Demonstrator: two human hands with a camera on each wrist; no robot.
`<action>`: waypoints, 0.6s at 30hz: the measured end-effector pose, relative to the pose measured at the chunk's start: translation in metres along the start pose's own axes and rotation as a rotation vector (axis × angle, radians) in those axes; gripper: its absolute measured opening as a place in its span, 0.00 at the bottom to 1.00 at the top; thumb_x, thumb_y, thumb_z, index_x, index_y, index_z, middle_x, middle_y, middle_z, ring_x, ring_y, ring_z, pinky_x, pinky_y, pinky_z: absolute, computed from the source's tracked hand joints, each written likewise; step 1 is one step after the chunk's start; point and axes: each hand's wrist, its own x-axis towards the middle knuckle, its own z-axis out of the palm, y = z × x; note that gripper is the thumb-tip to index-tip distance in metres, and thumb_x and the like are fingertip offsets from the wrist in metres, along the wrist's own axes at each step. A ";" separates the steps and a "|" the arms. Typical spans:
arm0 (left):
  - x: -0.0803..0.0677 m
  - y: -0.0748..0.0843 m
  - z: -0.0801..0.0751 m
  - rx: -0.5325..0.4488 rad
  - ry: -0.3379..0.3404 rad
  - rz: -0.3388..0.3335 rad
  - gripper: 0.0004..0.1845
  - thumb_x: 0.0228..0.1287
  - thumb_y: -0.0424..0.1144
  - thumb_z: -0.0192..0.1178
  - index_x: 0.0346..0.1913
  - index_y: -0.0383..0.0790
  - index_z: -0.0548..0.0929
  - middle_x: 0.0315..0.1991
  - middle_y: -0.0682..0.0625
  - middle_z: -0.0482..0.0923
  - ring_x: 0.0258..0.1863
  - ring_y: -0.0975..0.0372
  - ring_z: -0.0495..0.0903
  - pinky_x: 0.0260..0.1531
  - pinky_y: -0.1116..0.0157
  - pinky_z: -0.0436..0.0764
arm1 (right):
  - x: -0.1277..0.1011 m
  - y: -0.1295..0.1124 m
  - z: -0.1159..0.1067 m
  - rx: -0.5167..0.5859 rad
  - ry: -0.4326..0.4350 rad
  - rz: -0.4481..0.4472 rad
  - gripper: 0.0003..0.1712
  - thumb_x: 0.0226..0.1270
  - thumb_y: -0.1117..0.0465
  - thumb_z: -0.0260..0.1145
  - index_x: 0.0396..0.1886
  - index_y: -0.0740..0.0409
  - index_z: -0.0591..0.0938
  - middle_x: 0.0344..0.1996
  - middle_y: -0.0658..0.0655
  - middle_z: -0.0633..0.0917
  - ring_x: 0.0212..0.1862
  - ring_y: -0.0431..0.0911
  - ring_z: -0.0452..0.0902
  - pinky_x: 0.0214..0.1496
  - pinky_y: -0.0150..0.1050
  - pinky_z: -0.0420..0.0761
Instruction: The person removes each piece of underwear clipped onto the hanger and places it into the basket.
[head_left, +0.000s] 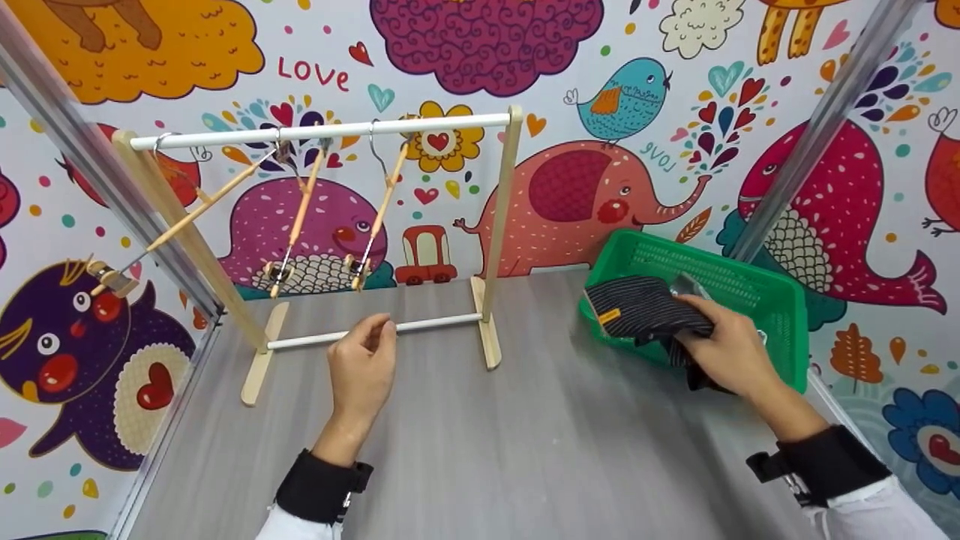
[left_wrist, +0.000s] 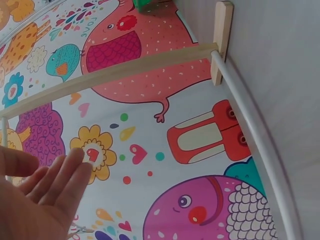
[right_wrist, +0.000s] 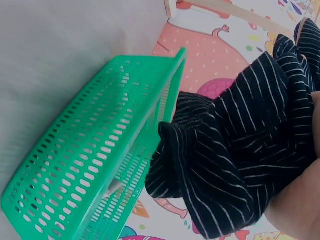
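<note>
My right hand grips a black garment with thin white stripes at the front rim of a green plastic basket. The cloth bunches over the basket's edge in the right wrist view. My left hand hovers with relaxed fingers just in front of the lower white bar of a small wooden clothes rack, holding nothing. Three wooden clip hangers hang from the rack's top white rail.
The grey wood-grain tabletop lies between metal frame posts at left and right. A wall with colourful cartoon animals stands right behind the rack and basket. Something pale lies in the basket behind the garment.
</note>
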 end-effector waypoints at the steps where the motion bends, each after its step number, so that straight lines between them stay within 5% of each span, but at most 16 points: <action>1: -0.002 -0.001 0.000 0.006 -0.006 0.001 0.05 0.68 0.24 0.65 0.43 0.27 0.90 0.32 0.42 0.89 0.27 0.57 0.84 0.30 0.74 0.78 | 0.003 0.001 -0.002 -0.001 0.009 0.015 0.25 0.65 0.72 0.72 0.63 0.63 0.83 0.54 0.71 0.86 0.54 0.67 0.83 0.55 0.66 0.78; 11: -0.031 -0.007 -0.002 0.048 -0.108 0.038 0.07 0.66 0.23 0.65 0.44 0.28 0.89 0.33 0.42 0.89 0.28 0.55 0.88 0.29 0.58 0.86 | 0.029 0.021 -0.012 -0.046 0.068 0.166 0.25 0.69 0.66 0.66 0.66 0.63 0.80 0.55 0.72 0.85 0.54 0.69 0.80 0.56 0.67 0.75; 18: -0.055 -0.008 0.002 0.014 -0.190 0.083 0.08 0.64 0.20 0.64 0.44 0.26 0.89 0.36 0.39 0.89 0.32 0.51 0.88 0.33 0.57 0.88 | 0.046 0.035 -0.009 -0.048 0.068 0.285 0.28 0.71 0.64 0.62 0.70 0.67 0.76 0.59 0.75 0.81 0.56 0.72 0.78 0.58 0.68 0.75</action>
